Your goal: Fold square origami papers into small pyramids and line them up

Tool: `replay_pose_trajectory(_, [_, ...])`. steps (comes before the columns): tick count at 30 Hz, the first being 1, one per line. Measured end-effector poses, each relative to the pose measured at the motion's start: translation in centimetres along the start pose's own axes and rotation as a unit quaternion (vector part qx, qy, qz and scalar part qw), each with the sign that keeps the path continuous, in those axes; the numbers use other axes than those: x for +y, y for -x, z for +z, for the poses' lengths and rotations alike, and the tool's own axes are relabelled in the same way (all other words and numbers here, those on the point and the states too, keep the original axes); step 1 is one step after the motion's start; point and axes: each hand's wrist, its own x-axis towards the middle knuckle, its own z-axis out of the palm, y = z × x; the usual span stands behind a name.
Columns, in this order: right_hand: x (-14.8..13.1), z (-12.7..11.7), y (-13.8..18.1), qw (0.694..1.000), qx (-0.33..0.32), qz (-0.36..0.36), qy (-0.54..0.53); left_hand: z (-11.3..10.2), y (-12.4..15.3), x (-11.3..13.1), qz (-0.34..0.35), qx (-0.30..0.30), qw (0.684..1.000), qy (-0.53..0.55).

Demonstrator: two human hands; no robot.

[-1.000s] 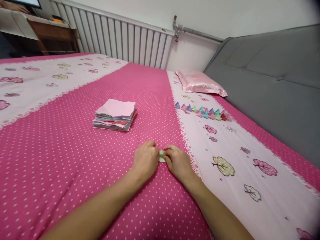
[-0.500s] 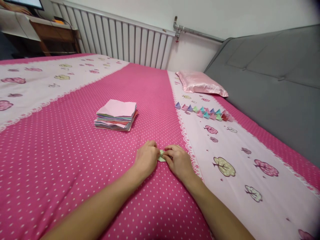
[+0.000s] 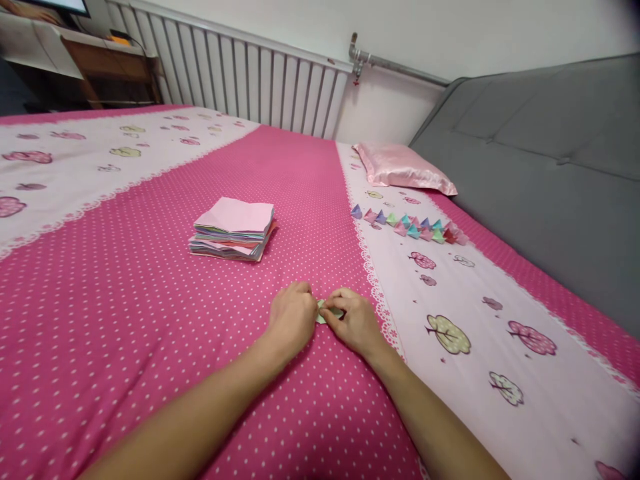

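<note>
A small piece of light green paper (image 3: pixel 321 319) lies on the pink dotted bedspread (image 3: pixel 150 320), between my two hands. My left hand (image 3: pixel 294 313) is closed at its left edge, its fingertips mostly hidden behind the knuckles. From the right, my right hand (image 3: pixel 354 320) pinches the paper between thumb and fingers. Much of the paper is covered, so its folds cannot be made out. Beyond my left hand sits a stack of coloured paper sheets (image 3: pixel 235 217), a pink one on top. Small folded paper pieces (image 3: pixel 413 230) in several colours stand in rows to the right.
A pink satin pillow (image 3: pixel 403 167) lies near the grey padded headboard (image 3: pixel 540 133). Behind the bed are a white radiator (image 3: pixel 240 73) and a pipe (image 3: pixel 395 63). At the far left, another person's hand (image 3: pixel 35 12) rests on a desk by a monitor (image 3: pixel 65 5).
My right hand's thumb and fingers have shifted slightly left over the green paper, and a bit of paper now shows beneath its fingers. My left hand has barely moved.
</note>
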Motion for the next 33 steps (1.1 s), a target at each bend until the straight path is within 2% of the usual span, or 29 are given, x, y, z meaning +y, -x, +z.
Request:
replay_pose_trajectory(3, [-0.2,0.2,-0.1,1.000,-0.011,0.005,0.013,-0.1,0.2,0.1,0.008,0.028,0.998,-0.051])
replay_pose_trajectory(6, [-0.4,0.2,0.0,0.998,-0.034,0.019,0.044,0.0,0.2,0.2,0.022,0.030,0.996,-0.076])
replay_pose_trajectory(12, [-1.7,-0.1,0.4,0.984,-0.035,0.038,0.170,0.4,0.0,0.3,0.061,0.029,0.993,-0.094])
replay_pose_trajectory(22, [-3.4,-0.4,0.7,0.946,-0.048,0.082,0.310,0.7,0.6,0.9,0.032,0.046,0.993,-0.108])
replay_pose_trajectory(28, [-2.8,-0.5,0.5,0.955,-0.053,0.068,0.285,0.7,0.7,0.7,0.044,0.060,0.993,-0.097])
replay_pose_trajectory(31, [-1.9,-1.5,0.4,0.978,-0.058,0.040,0.194,0.5,0.4,0.2,0.041,0.055,0.996,-0.049])
replay_pose_trajectory(33, [-1.3,-2.4,0.3,0.993,-0.066,0.008,0.101,0.5,0.1,-0.2,0.028,0.050,0.998,0.027])
